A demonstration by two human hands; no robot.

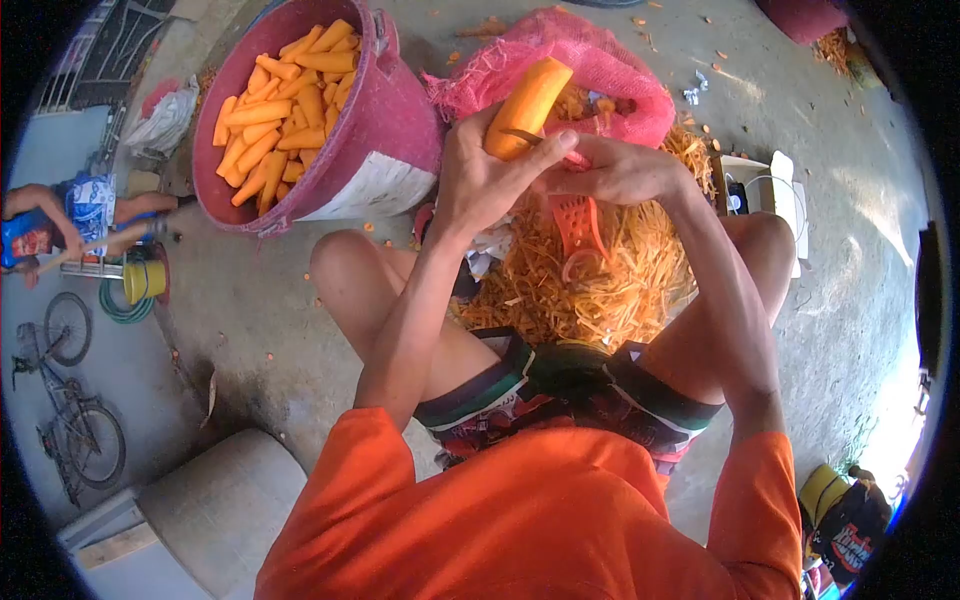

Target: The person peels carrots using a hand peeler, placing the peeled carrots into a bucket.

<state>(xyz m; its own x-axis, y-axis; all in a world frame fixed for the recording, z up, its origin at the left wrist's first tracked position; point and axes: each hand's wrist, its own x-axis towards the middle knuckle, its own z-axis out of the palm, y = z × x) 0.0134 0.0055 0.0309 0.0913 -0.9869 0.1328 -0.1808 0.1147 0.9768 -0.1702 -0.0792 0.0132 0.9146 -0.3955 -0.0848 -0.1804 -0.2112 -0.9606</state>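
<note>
My left hand (480, 175) is wrapped round the lower end of a thick orange carrot (540, 88), which points up and to the right. A dark strip lies across the carrot near my thumb. Close against it, my right hand (625, 168) is closed on an orange-red plastic peeler (578, 228); its slotted, looped part hangs below my fingers, while the rest is mostly hidden by them. Under both hands spreads a big heap of carrot peelings (630, 280), between my bent legs.
A purple tub (415, 110) full of peeled carrots (285, 110) stands at the upper left. Beyond the heap lies a pink mesh sack (650, 90). An open box (785, 195) sits by my right knee. At far left are another person (50, 225) and a bicycle (75, 400).
</note>
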